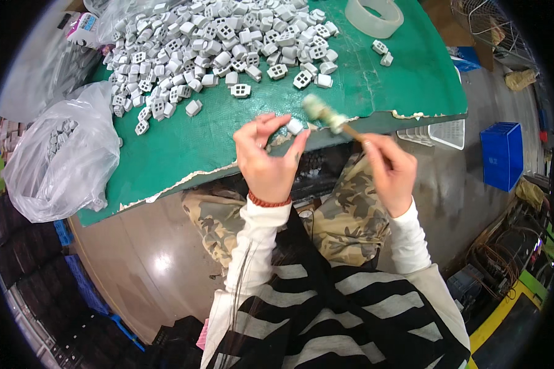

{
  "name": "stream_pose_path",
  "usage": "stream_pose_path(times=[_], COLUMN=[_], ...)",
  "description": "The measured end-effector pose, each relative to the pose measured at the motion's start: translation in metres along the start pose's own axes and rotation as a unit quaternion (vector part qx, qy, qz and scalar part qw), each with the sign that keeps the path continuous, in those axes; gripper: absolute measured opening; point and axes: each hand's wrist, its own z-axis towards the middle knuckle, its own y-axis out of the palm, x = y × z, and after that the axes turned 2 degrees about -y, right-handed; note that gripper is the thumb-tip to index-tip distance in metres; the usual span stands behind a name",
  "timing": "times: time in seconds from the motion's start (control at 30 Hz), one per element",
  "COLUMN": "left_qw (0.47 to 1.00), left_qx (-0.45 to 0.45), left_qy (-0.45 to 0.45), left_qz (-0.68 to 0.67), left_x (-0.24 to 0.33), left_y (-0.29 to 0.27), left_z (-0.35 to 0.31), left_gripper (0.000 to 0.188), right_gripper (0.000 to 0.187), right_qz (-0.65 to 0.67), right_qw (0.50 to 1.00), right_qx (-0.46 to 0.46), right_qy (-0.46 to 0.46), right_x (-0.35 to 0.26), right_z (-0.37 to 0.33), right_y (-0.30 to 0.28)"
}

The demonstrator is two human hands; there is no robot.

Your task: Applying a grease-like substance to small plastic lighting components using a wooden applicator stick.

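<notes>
Pinched between the thumb and fingers of my left hand (268,161) is a small light grey plastic part (295,126), just above the near edge of the green table. My right hand (391,172) grips a thin wooden stick (349,131) with a pale, lumpy head (320,112). Motion smears that head, so its kind cannot be told. It is up and to the right of the part, apart from it. Beyond both hands lies a big heap of similar grey parts (228,46), many showing square openings.
On the table (184,144), two loose parts lie near a clear tape roll (374,24) at the far right. A clear plastic bag (64,160) with grey parts hangs over its left side. A blue crate (501,154) and a white basket (447,133) are to the right.
</notes>
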Motion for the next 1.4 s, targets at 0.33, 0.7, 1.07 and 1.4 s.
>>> stream_pose_path(times=[0.33,0.7,1.07,1.4], left_qw=[0.98,0.993,0.986,0.966], left_qx=[-0.111,-0.057,-0.156,-0.092], left_qy=[0.133,-0.055,0.04,0.088], left_qz=[0.096,0.084,0.036,0.225], left_x=[0.013,0.0,0.007,0.001], left_y=[-0.045,-0.031,-0.04,-0.061], left_z=[-0.039,0.061,0.037,0.031], left_gripper=[0.025,0.018,0.032,0.049], right_gripper=[0.012,0.011,0.013,0.014], right_qz=[0.041,0.085,0.126,0.123], right_qw=[0.996,0.992,0.99,0.988], right_qx=[0.069,0.071,0.027,-0.031], right_qy=[0.038,0.054,0.065,0.088], right_x=[0.026,0.022,0.016,0.01], right_z=[-0.014,-0.024,-0.021,-0.022], right_y=[-0.01,-0.008,0.007,0.017])
